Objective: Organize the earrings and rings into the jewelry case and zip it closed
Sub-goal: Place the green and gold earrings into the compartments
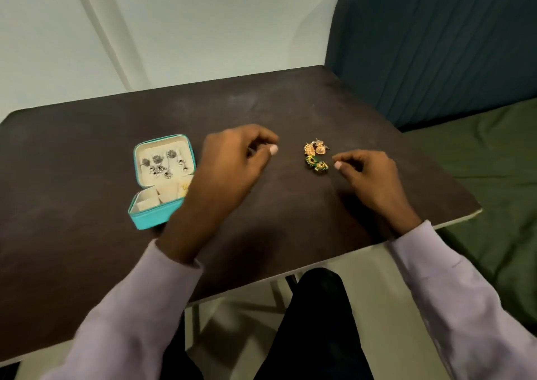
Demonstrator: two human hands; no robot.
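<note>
A teal jewelry case lies open on the left of the dark table. Several silver earrings hang on its cream lid panel, and a small gold piece sits in a bottom compartment, partly hidden by my wrist. Right of centre lies a loose pile of gold earrings and green-and-gold earrings. My left hand hovers between case and pile, fingers loosely curled, nothing visible in it. My right hand sits just right of the green earrings, fingertips close to them, holding nothing I can see.
A dark teal sofa back and a green seat cushion stand against the table's right side. A pale wall runs behind the table. My dark-clothed legs are under the near edge.
</note>
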